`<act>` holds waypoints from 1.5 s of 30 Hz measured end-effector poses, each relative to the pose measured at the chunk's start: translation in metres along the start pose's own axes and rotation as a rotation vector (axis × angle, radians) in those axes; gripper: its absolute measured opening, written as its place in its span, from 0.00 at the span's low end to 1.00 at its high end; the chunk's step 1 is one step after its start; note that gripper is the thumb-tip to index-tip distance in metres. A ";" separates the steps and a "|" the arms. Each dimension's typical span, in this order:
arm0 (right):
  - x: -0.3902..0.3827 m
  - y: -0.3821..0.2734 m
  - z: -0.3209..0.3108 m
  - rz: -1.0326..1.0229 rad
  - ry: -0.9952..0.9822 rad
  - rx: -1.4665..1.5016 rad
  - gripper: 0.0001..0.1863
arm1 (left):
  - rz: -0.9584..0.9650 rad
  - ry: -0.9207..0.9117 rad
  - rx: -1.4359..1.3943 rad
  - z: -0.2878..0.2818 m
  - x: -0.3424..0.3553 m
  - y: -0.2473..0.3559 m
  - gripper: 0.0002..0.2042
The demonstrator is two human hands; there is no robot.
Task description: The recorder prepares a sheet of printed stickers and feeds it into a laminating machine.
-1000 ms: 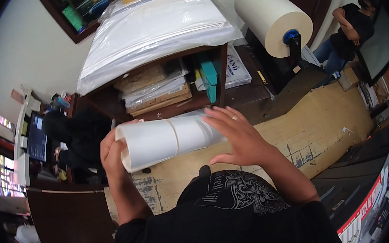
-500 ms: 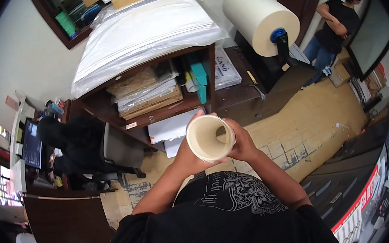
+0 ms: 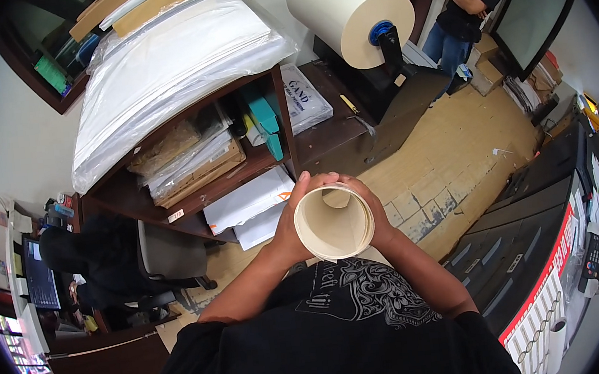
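Your rolled paper has swung since a second ago from lying crosswise between your hands to pointing its open end up at the camera, and your view has turned so that the dark shelf unit sits further left. It is now just in front of your black shirt, over the near edge of the floor. Your left hand and right hand curl around its outside from opposite sides, closed only as far as its width allows, fingers meeting at the far side; how hard they press, you cannot tell from here. Holding it well likely calls for light, even pressure from both palms, since squeezing could flatten the hollow tube. Mind the inner layer showing along the right rim, which could slip lengthwise.
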State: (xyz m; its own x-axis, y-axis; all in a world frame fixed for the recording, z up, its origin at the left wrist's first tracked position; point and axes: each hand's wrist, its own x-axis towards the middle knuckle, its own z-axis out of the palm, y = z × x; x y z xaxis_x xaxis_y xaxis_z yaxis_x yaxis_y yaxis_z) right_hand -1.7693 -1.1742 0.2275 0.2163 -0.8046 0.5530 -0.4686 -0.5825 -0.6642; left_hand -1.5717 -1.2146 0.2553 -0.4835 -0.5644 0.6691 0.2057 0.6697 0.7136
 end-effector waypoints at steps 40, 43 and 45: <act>-0.116 -0.014 0.004 0.906 0.022 0.219 0.38 | -1.125 0.068 0.962 -0.225 0.078 -0.193 0.51; -0.168 -0.041 -0.005 1.085 0.182 0.182 0.37 | -0.681 -0.467 1.198 -0.225 0.071 -0.244 0.36; -0.191 -0.064 -0.023 1.121 0.267 0.061 0.36 | -0.817 -0.158 0.890 -0.223 0.075 -0.252 0.32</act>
State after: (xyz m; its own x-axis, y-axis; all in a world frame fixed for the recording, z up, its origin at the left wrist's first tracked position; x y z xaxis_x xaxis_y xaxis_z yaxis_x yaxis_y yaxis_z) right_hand -1.8004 -0.9806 0.1759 -0.4870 -0.8276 -0.2790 -0.2388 0.4335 -0.8689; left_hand -1.4704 -1.5329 0.1721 -0.3090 -0.9510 0.0129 -0.8326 0.2770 0.4797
